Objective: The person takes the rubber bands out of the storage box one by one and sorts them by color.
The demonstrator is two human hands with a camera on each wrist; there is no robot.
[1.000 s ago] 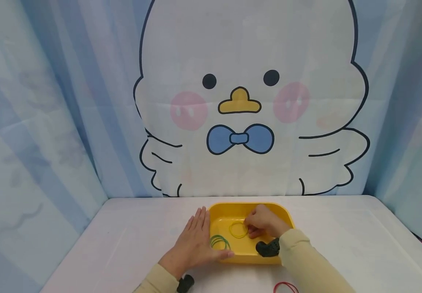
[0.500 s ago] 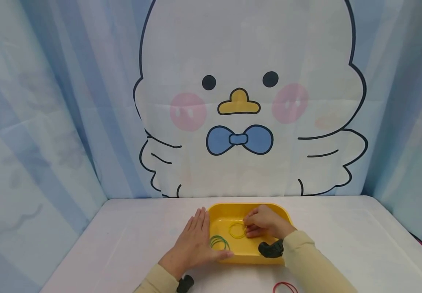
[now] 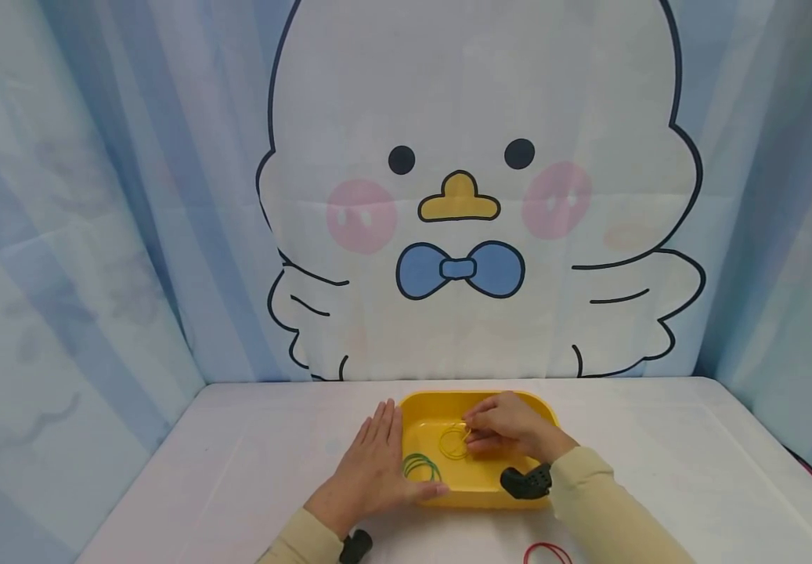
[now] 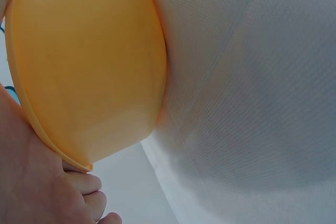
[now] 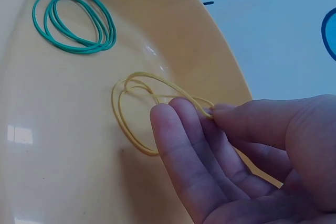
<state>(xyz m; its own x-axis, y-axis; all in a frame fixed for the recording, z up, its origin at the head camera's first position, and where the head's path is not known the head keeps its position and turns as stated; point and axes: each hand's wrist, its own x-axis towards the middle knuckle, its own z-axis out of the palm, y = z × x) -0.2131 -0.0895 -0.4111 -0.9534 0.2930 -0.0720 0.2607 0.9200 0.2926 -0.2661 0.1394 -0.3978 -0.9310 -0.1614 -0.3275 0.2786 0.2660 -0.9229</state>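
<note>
A yellow basin (image 3: 462, 500) stands on the table, its near and left rim beside my left hand (image 3: 373, 464). That hand lies with straight fingers along the left wall, thumb over the near edge; the left wrist view shows the palm against the rim (image 4: 52, 148). Inside the basin my right hand (image 3: 507, 427) pinches yellow rubber bands (image 5: 137, 139) between thumb and fingers. Several yellow loops hang from the pinch in the right wrist view. Green rubber bands (image 5: 79, 22) lie on the basin floor, near the left hand's thumb in the head view.
Red rubber bands (image 3: 548, 552) lie on the white table (image 3: 236, 470) in front of the basin, near the right sleeve (image 3: 610, 501). A curtain with a cartoon bird (image 3: 458, 329) hangs behind the table. Dark wrist devices (image 3: 527, 481) sit on both wrists.
My right hand has shifted slightly left within the basin, and the yellow rubber bands now look lifted and spread into separate loops. The left hand stays in place.
</note>
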